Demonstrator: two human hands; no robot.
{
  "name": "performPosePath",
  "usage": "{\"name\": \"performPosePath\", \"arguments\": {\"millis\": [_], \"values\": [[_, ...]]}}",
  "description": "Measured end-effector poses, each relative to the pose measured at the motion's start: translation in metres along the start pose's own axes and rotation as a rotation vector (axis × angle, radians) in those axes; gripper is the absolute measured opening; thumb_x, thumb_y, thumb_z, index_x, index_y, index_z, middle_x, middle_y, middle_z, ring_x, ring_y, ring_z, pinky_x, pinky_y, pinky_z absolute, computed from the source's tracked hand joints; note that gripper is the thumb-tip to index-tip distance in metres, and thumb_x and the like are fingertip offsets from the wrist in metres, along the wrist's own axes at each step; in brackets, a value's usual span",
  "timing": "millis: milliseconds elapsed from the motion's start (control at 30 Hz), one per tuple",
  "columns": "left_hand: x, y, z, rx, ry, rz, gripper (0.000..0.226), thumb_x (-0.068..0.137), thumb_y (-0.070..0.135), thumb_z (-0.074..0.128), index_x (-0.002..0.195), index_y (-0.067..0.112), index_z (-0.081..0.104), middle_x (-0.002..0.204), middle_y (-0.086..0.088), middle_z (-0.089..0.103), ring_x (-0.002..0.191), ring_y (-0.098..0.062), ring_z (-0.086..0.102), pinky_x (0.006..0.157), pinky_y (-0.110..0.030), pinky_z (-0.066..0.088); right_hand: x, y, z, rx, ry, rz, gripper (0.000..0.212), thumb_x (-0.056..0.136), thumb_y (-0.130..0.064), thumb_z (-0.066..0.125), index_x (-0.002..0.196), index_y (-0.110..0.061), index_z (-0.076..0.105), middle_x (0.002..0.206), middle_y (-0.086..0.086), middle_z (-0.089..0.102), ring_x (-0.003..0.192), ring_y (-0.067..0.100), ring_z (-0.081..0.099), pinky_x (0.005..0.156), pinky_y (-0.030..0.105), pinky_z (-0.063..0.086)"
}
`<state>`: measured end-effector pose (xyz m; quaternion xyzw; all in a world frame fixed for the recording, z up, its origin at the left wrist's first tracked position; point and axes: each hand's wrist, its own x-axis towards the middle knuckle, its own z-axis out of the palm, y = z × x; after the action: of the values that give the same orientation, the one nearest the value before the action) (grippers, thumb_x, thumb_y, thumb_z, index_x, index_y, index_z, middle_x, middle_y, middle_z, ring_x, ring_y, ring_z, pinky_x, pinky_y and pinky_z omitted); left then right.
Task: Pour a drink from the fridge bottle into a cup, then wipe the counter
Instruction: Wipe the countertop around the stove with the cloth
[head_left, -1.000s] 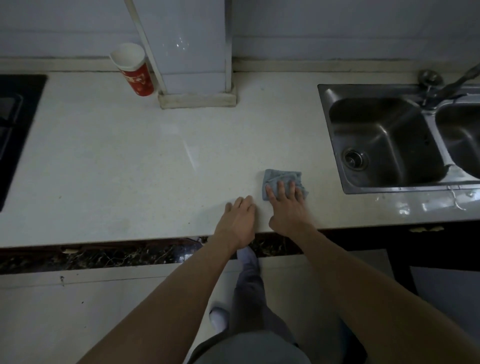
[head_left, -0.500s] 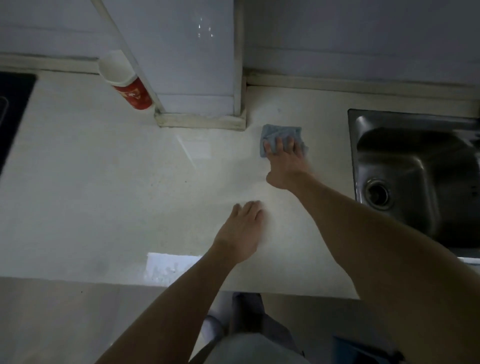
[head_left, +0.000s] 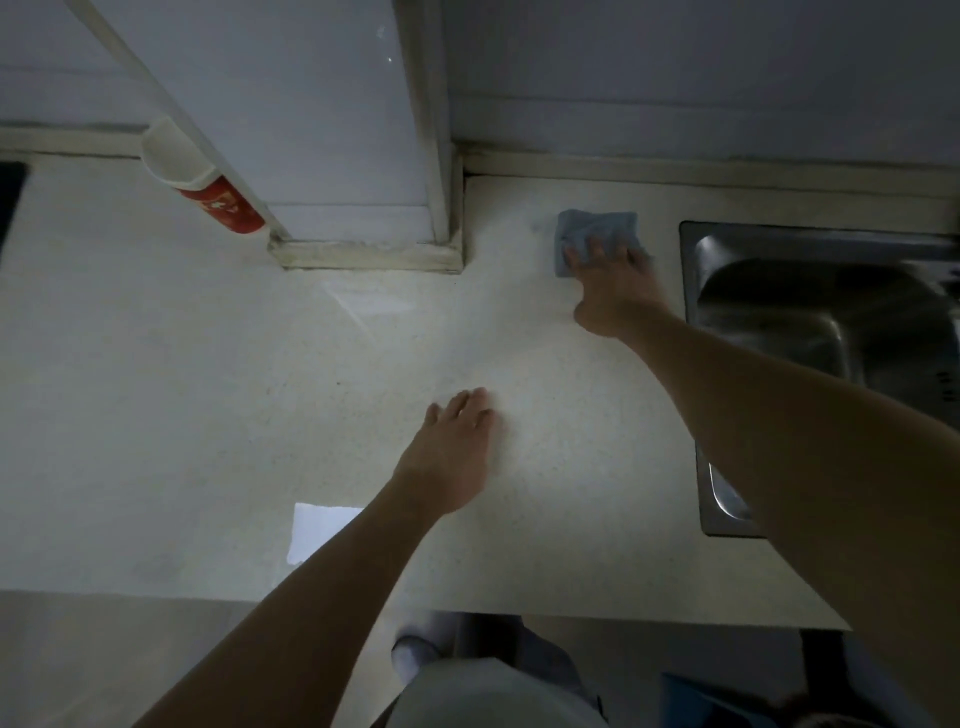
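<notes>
- The counter (head_left: 208, 415) is pale and speckled, and it fills most of the view.
- A steel sink (head_left: 810, 332) is set into the counter. Every place below is told from this sink.
- A small blue cloth (head_left: 592, 228) lies flat on the counter, just beside the sink's left edge, near its back corner.
- The right hand (head_left: 613, 291) lies on the cloth with its fingers (head_left: 597, 249) spread and pressed flat on top. It does not wrap around the cloth.
- The right arm comes in over the front left corner of the sink.
- The left hand (head_left: 457, 457) lies flat on the bare counter, farther left of the sink and nearer its front edge. Its fingers are stretched out close together, and it holds nothing.
- A red and white cup (head_left: 208, 192) stands far to the left of the sink, at the back of the counter. A white post (head_left: 343, 156) hides part of it.
- The post stands between the cup and the sink, at the back of the counter.
- A bright white patch (head_left: 317, 530) shows on the counter, well left of the sink, near the front edge.
</notes>
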<state>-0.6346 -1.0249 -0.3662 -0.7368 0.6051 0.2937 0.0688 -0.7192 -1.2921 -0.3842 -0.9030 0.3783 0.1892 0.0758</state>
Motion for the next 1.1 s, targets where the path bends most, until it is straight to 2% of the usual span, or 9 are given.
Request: {"name": "performPosePath", "arguments": {"millis": [133,267,433,567,667,733,933,1100], "values": [[-0.011,0.005,0.0,-0.09,0.045,0.015,0.054,0.098,0.01,0.041,0.151,0.004,0.034,0.161,-0.011,0.024,0.147,-0.026,0.028,0.119,-0.04,0.032,-0.02,0.028,0.004,0.01,-0.018,0.061,0.083,0.089,-0.029,0.057,0.156,-0.025,0.007,0.163,0.009,0.003,0.148,0.04,0.003,0.12,0.052,0.01],[-0.034,0.024,0.021,-0.117,0.095,0.063,0.053,0.099,0.011,0.04,0.151,0.004,0.035,0.162,-0.01,0.024,0.147,-0.023,0.029,0.118,-0.032,0.032,-0.047,0.015,0.016,-0.002,-0.047,0.077,0.084,0.088,-0.033,0.056,0.155,-0.026,0.004,0.162,0.01,0.001,0.147,0.04,0.004,0.12,0.053,0.011],[-0.071,0.051,0.056,-0.018,0.071,0.133,0.052,0.097,0.01,0.039,0.149,0.004,0.036,0.163,-0.012,0.021,0.149,-0.026,0.023,0.121,-0.036,0.022,-0.117,-0.008,0.05,0.044,-0.046,0.041,0.087,0.088,-0.029,0.057,0.156,-0.026,0.002,0.163,0.009,-0.01,0.148,0.039,-0.012,0.12,0.052,-0.002],[-0.105,0.059,0.08,0.046,0.026,0.146,0.057,0.095,0.012,0.047,0.15,0.003,0.035,0.164,-0.012,0.016,0.15,-0.027,0.018,0.122,-0.039,0.019,-0.192,-0.028,0.078,0.04,-0.053,0.027,0.086,0.086,-0.026,0.056,0.156,-0.024,0.007,0.163,0.01,-0.004,0.147,0.041,-0.012,0.119,0.051,-0.003],[-0.133,0.059,0.097,0.041,0.016,0.152,0.058,0.094,0.019,0.055,0.148,0.004,0.039,0.163,-0.013,0.019,0.149,-0.027,0.021,0.121,-0.039,0.022,-0.254,-0.046,0.099,0.022,-0.074,0.051,0.084,0.085,-0.025,0.053,0.156,-0.024,0.008,0.163,0.01,-0.002,0.147,0.041,-0.012,0.12,0.051,-0.003],[-0.151,0.055,0.108,0.049,0.017,0.125,0.059,0.094,0.022,0.055,0.149,0.006,0.037,0.164,-0.012,0.018,0.15,-0.027,0.019,0.121,-0.039,0.021,-0.291,-0.06,0.112,0.029,-0.093,0.068,0.084,0.086,-0.025,0.051,0.156,-0.024,0.005,0.163,0.009,-0.004,0.147,0.04,-0.013,0.12,0.051,-0.004],[-0.199,0.028,0.136,0.004,0.02,-0.051,0.073,0.097,0.024,0.049,0.158,0.004,0.013,0.168,-0.007,0.004,0.154,-0.024,0.007,0.124,-0.044,0.015,-0.344,-0.13,0.129,0.142,-0.137,0.155,0.085,0.085,-0.031,0.05,0.156,-0.021,0.005,0.163,0.015,-0.004,0.146,0.045,-0.012,0.118,0.055,-0.004],[-0.233,-0.008,0.136,-0.034,0.038,-0.153,0.073,0.098,0.028,0.049,0.157,0.002,0.016,0.166,-0.01,0.012,0.152,-0.026,0.015,0.123,-0.046,0.017,-0.344,-0.209,0.125,0.137,-0.172,0.053,0.083,0.09,-0.038,0.048,0.156,-0.02,0.001,0.162,0.018,-0.008,0.145,0.047,-0.013,0.118,0.055,-0.005]]}}
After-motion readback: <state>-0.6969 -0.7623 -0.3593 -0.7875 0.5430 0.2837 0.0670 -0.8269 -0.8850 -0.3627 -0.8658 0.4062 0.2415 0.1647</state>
